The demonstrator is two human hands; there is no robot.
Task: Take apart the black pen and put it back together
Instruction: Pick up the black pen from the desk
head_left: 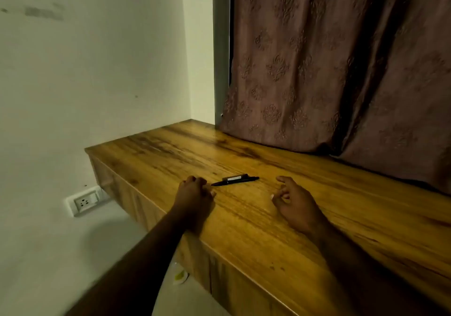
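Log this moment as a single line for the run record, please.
pen: lying on wooden top | left hand: curled by its tip, contact unclear | right hand: relaxed, empty, apart

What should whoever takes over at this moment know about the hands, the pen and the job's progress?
Left hand: fingers curled, resting on the wooden counter by the pen's tip, holding nothing visible.
Right hand: loosely curled, empty, right of the pen.
Black pen: lying flat between the hands, seemingly in one piece.
Done: nothing evident. Left: pick it up, take it apart, reassemble.
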